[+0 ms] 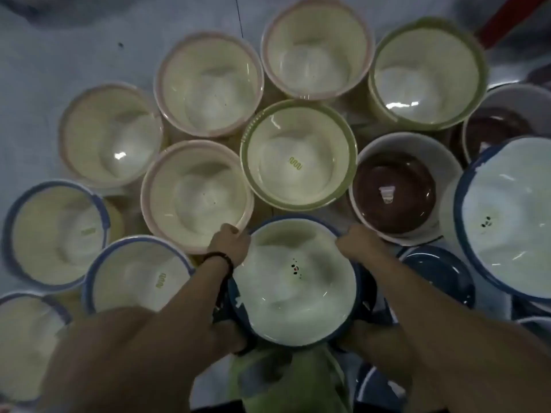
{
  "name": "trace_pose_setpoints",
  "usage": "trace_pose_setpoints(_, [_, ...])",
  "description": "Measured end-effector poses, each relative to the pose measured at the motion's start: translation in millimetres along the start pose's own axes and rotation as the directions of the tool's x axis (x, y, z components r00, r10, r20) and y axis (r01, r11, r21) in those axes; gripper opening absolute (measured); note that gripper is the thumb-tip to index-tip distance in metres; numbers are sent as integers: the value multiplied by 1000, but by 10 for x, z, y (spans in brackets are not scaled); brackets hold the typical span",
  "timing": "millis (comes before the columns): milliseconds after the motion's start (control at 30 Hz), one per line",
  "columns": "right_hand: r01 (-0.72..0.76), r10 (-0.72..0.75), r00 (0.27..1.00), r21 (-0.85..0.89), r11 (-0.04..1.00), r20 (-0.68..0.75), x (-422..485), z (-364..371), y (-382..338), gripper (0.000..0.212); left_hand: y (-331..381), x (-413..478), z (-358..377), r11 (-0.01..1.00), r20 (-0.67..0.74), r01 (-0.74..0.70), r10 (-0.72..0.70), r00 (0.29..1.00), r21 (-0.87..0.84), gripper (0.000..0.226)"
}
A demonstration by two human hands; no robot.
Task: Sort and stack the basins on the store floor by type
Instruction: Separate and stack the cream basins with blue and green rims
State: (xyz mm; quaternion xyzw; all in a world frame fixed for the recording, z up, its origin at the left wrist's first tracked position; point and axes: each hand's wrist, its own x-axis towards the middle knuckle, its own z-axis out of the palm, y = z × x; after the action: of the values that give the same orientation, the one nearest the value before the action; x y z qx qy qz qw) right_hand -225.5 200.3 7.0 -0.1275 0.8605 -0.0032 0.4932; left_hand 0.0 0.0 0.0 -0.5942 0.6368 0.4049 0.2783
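Observation:
A white basin with a dark blue rim (293, 281) is right in front of me, a small cartoon face printed inside it. My left hand (229, 242) grips its far-left rim, and my right hand (362, 242) grips its far-right rim. A pink-rimmed basin (195, 195) touches it at the upper left, with several more pink-rimmed stacks (208, 84) behind. Green-rimmed basins (298, 155) stand in the middle and back right. Light-blue-rimmed stacks (137, 275) fill the left.
A brown basin inside a white one (393, 192) stands at the right, another behind it. A large blue-rimmed white basin (512, 219) tilts at the far right over dark blue basins (435, 269). Bare grey floor (74, 40) lies at the upper left.

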Motion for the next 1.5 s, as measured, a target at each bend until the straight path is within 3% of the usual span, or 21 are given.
trace_pose_setpoints(100, [-84,89,993,68,994,-80,297,407,146,68,-323,363,515,986,-38,109,-114,993,-128,84])
trace_pose_setpoints(167, [-128,128,992,43,991,-16,448,666,282,63,-616,482,822,985,-21,145,-147,989,-92,102])
trace_pose_setpoints(233, [-121,121,993,33,992,2,571,826,378,54,-828,561,1022,994,-145,112,-112,983,-5,86])
trace_pose_setpoints(300, [-90,91,995,28,996,-29,697,869,441,49,-880,595,1053,996,-286,17,-42,957,-90,62])
trace_pose_setpoints(333, [-83,83,996,13,996,-41,720,875,445,49,-944,594,1043,985,-309,-23,-32,951,-173,50])
trace_pose_setpoints(433, [-65,63,997,-55,996,-47,545,992,523,55,-1353,388,1064,972,-303,40,-111,947,-231,31])
trace_pose_setpoints(500, [-45,40,997,-71,997,-62,414,1028,548,52,-1551,210,1136,969,-154,145,-178,972,-201,37])
trace_pose_setpoints(567, [-2,-2,997,-40,999,-78,384,998,562,48,-1547,70,1121,978,18,137,-136,991,-158,40])
trace_pose_setpoints(667, [47,-53,992,-50,998,-118,279,860,562,49,-1449,-81,1030,956,228,224,-179,957,-191,38])
trace_pose_setpoints(800, [71,-74,990,-30,997,-119,-63,592,629,50,-1522,-291,712,925,338,285,-191,921,-253,36])
trace_pose_setpoints(867, [66,-67,993,-12,998,-100,-165,366,681,47,-1429,-409,516,957,374,200,-111,921,-210,37])
trace_pose_setpoints(967, [101,-101,990,2,995,-96,-351,-19,734,55,-1160,-734,247,941,418,115,30,908,-317,36])
trace_pose_setpoints(1033, [179,-153,979,205,962,-135,-543,-219,750,61,-1058,-974,86,927,381,30,124,916,-374,28])
trace_pose_setpoints(1100, [234,-190,971,394,889,-148,-781,-375,767,33,-974,-1159,-119,922,339,-37,178,924,-385,30])
trace_pose_setpoints(1133, [254,-211,967,452,855,-145,-828,-447,775,30,-916,-1240,-252,916,298,-84,213,931,-393,31])
trace_pose_setpoints(1233, [342,-266,939,545,765,-217,-1103,-750,914,44,-559,-1575,-608,866,128,-279,359,925,-415,43])
trace_pose_setpoints(1367, [560,-215,806,595,577,-551,-1727,-1385,1265,47,349,-2310,-835,709,-160,-569,559,814,-416,18])
trace_pose_setpoints(1500, [683,-35,706,666,299,-708,-2239,-1977,1742,41,1316,-2925,-816,423,-331,-712,673,661,-561,33])
